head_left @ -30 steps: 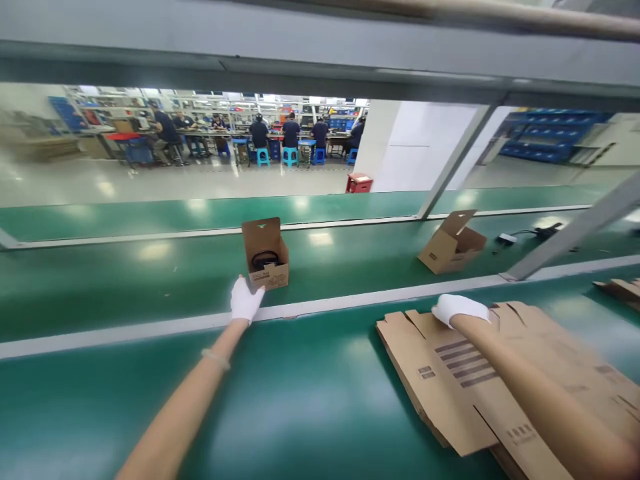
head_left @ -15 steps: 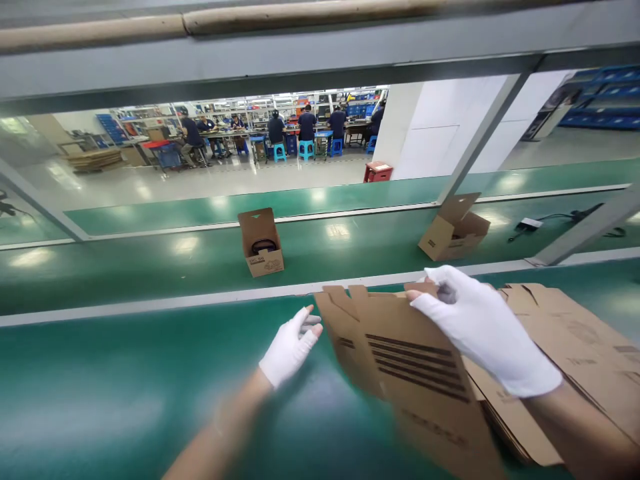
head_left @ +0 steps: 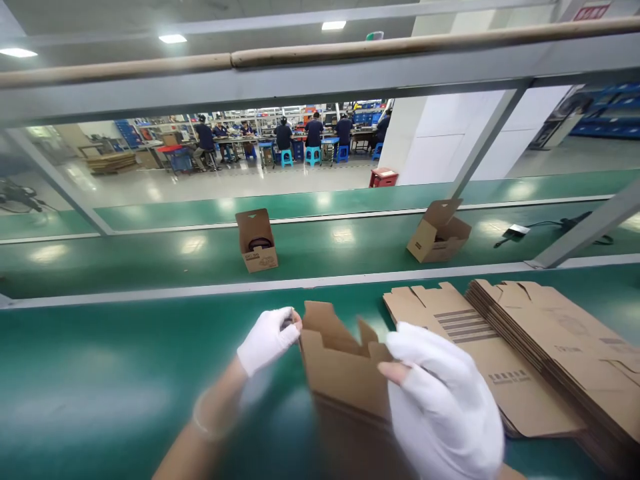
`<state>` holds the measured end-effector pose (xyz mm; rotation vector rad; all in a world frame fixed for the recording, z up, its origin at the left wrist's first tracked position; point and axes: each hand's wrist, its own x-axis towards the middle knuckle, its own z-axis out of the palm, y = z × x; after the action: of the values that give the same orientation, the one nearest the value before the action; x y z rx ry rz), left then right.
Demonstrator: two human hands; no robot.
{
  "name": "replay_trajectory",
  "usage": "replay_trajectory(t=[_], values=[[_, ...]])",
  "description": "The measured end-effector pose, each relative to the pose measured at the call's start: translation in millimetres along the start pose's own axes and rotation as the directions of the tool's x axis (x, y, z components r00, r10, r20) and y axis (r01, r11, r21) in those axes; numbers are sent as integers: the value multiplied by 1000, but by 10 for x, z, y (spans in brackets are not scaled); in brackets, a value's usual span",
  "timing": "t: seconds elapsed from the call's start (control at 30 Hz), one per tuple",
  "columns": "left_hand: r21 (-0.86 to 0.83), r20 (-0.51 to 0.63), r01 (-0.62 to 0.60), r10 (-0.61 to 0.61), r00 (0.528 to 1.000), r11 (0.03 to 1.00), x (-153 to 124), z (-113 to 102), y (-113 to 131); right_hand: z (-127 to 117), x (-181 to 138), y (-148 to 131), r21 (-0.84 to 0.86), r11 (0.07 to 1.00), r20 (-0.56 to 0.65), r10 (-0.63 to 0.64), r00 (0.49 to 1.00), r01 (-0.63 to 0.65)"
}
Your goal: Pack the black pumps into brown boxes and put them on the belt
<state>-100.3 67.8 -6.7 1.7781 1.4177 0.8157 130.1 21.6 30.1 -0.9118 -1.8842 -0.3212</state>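
Note:
A brown cardboard box (head_left: 345, 373) stands partly unfolded in front of me, its top open and its flaps sticking up. My left hand (head_left: 267, 341), in a white glove with bare fingertips, pinches the box's left edge. At the right edge is my right hand (head_left: 445, 400), gloved the same way, with its fingers curled and the thumb against the cardboard. The lower part of the box is blurred. Right of it lie flat folded cartons (head_left: 475, 347) and a thicker stack of them (head_left: 565, 333).
Beyond a white rail, an open box with a dark coiled item (head_left: 259, 250) and another open box (head_left: 440, 237) stand on the green belt. A small white device with a cable (head_left: 517, 231) lies far right. A slanted metal post (head_left: 590, 223) rises there. People sit at distant benches.
The flat carton has come off the stack side towards the middle and opened into a box shape. My left hand has closed on its left edge. The view has tilted up.

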Motion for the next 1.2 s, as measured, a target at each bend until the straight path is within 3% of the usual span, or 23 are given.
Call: replay_trajectory(t=[0.1, 0.2, 0.27, 0.33, 0.4, 0.47, 0.53, 0.6, 0.73, 0.8, 0.87, 0.93, 0.97, 1.0, 1.03, 1.1, 1.13, 1.2], values=[[-29, 170, -74, 78, 982, 997, -161, -66, 40, 149, -4, 40, -34, 987, 46, -158, 986, 160], [-65, 237, -35, 49, 970, 997, -258, -69, 17, 189, -3, 39, -59, 980, 304, -166, 938, 192], [-118, 227, 10, 17, 974, 993, -297, -22, -56, 132, 12, 18, -50, 978, 537, -143, 831, 200], [-219, 205, 89, -43, 978, 972, -350, 67, -152, 46, 25, 5, -3, 972, 721, -160, 674, 235], [-332, 172, 122, -67, 983, 935, -444, 189, -222, -31, 16, 18, 59, 960, 820, -204, 535, 275], [-397, 163, 59, 7, 987, 916, -576, 325, -227, -80, -23, 52, 124, 956, 880, -230, 416, 266], [-425, 206, -22, 120, 971, 905, -716, 453, -161, -99, -70, 90, 193, 960, 906, -253, 340, 201], [-450, 261, -40, 174, 950, 892, -821, 545, -59, -97, -97, 109, 256, 959, 904, -283, 320, 125], [-428, 237, -63, 179, 955, 902, -857, 582, 86, -95, -70, 67, 318, 946, 872, -315, 375, 57], [-409, 228, -88, 195, 954, 908, -824, 553, 103, -131, -67, 48, 364, 930, 793, -340, 505, 53], [-407, 234, -113, 223, 946, 906, -797, 527, 104, -189, -108, 74, 426, 903, 615, -339, 712, 62], [-390, 255, -116, 228, 940, 913, -791, 516, 105, -244, -195, 159, 429, 903, 403, -154, 902, -37], [-379, 270, -108, 221, 937, 919, -797, 515, 108, -261, -249, 223, 396, 903, 327, 29, 944, -165], [-370, 283, -96, 211, 936, 924, -806, 515, 112, -269, -305, 297, 356, 873, 290, 235, 928, -332], [-365, 291, -87, 202, 935, 927, -818, 514, 119, -268, -359, 377, 320, 800, 296, 423, 856, -507], [-374, 279, -89, 203, 939, 923, -839, 507, 140, -248, -454, 529, 283, 570, 481, 612, 628, -772], [-392, 265, -96, 213, 941, 915, -846, 501, 153, -235, -490, 585, 267, 442, 641, 582, 500, -856], [-446, 268, -96, 236, 934, 890, -855, 489, 181, -210, -532, 623, 215, 213, 885, 371, 282, -953]])
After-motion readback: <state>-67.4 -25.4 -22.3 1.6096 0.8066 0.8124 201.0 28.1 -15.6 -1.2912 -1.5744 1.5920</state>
